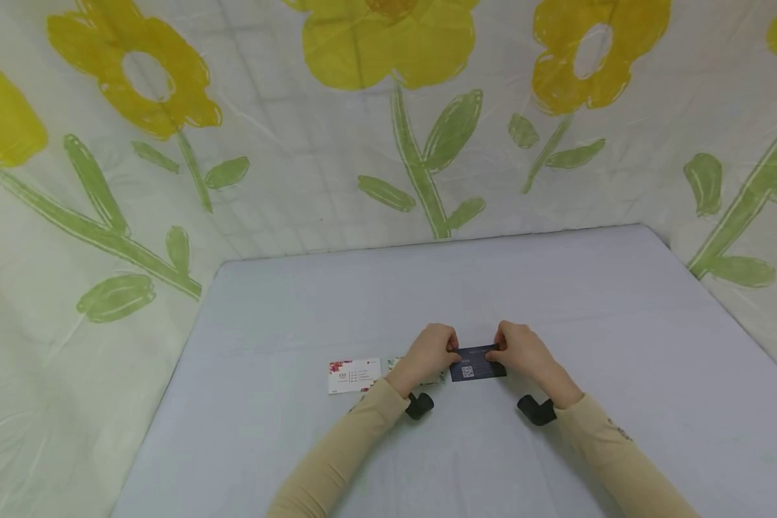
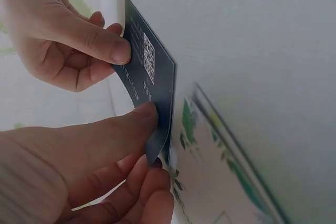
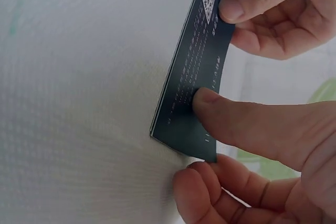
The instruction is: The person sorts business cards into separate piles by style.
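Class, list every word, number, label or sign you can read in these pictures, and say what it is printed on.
Dark blue card: a QR code and rows of small pale print, too small and blurred to read.
White card with red flowers: a few lines of print, too small to read.
Card with green print: no legible text.
Nothing else carries writing.

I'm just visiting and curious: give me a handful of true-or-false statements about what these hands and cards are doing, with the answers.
1. Both hands hold one dark card. True: the left hand and the right hand each pinch an end.
2. The dark card carries a QR code. True.
3. The dark card lies flat, untouched. False: thumbs press on it and it bends slightly.
4. A white card with red flowers lies right of the hands. False: it lies to their left.
5. The table is covered in yellow flowers. False: it is plain pale grey; the flowers are on the backdrop.
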A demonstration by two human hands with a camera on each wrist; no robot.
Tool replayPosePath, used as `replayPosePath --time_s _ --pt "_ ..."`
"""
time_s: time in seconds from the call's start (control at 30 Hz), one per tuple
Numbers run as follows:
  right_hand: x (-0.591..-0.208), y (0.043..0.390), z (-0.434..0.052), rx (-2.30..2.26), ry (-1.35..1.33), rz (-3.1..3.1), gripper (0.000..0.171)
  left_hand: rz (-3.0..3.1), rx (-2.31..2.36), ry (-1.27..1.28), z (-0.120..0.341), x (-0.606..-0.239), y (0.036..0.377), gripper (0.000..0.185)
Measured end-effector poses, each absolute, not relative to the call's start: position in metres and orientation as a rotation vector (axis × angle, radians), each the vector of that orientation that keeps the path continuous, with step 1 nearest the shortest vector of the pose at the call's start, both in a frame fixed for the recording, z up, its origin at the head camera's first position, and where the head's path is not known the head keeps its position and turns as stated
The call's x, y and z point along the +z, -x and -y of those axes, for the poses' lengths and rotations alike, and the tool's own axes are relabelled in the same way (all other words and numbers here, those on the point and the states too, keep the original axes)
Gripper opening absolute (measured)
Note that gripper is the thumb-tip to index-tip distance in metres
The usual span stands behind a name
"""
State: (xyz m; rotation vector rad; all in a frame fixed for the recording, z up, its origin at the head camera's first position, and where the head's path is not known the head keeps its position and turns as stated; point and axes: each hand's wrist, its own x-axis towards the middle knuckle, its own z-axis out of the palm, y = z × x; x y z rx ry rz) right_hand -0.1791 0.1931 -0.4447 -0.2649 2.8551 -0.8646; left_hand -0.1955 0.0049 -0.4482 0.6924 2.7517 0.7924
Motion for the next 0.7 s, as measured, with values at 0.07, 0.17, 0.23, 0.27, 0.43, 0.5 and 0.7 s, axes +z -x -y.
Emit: replayPosePath --time_s 0.07,0.17,0.23,0.27,0.43,0.5,0.7 --pt "-0.445 0.179 -0.193 -0.844 0.269 -2.858 0.025 -2.755 0.776 -0.694 -0.005 -0.449 0.195 0.013" --pt "-0.445 0.178 -0.193 -0.827 0.267 -2.868 0.026 -2.758 0.763 -0.696 -0.005 -0.45 0.196 0.014" --pt "-0.446 0.179 -0.193 -0.822 0.274 -2.874 0.026 -2.766 0.763 -0.702 -0.005 -0.451 0.196 0.015" --pt "-0.446 0.179 -0.193 -0.823 0.276 -2.876 0.025 -2.775 0.752 -0.708 -0.005 -0.451 0.196 0.015" --pt "-0.449 0.177 -0.191 -0.815 0.29 -2.882 0.02 -2.826 0.718 -0.751 -0.006 -0.451 0.195 0.014" --pt "-0.452 0.176 -0.19 -0.802 0.299 -2.889 0.017 -2.846 0.698 -0.771 -0.007 -0.452 0.194 0.012" --pt "-0.456 0.174 -0.191 -0.899 0.314 -2.951 0.007 -2.885 0.734 -0.85 -0.005 -0.454 0.191 0.004"
